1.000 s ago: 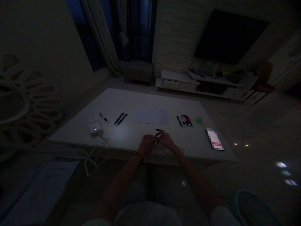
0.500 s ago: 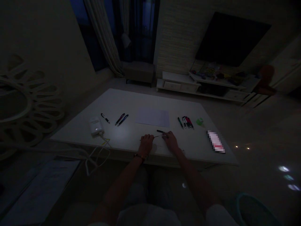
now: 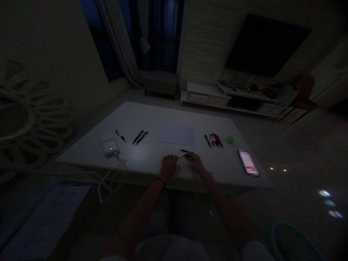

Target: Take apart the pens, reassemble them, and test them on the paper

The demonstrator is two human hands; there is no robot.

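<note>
On a white table (image 3: 141,123) my left hand (image 3: 168,166) and my right hand (image 3: 194,162) sit close together near the front edge. A thin dark pen refill (image 3: 178,157) runs between them, its ends held in the fingers of both hands. Just beyond my right fingers lies a short black pen part (image 3: 185,150). A sheet of white paper (image 3: 175,134) lies farther back. The picture is dim and the grip is small, so the fingers' exact hold is hidden.
Several pens (image 3: 213,140) and a green object (image 3: 230,139) lie to the right, with a pixelated pink-and-white box (image 3: 248,163) beyond. To the left are several pens (image 3: 140,137) and a white device (image 3: 110,146) whose cables (image 3: 114,179) hang over the table edge.
My hands have drawn apart sideways since a second ago, and the thin refill now shows between them. The black pen part stays close to its earlier spot.
</note>
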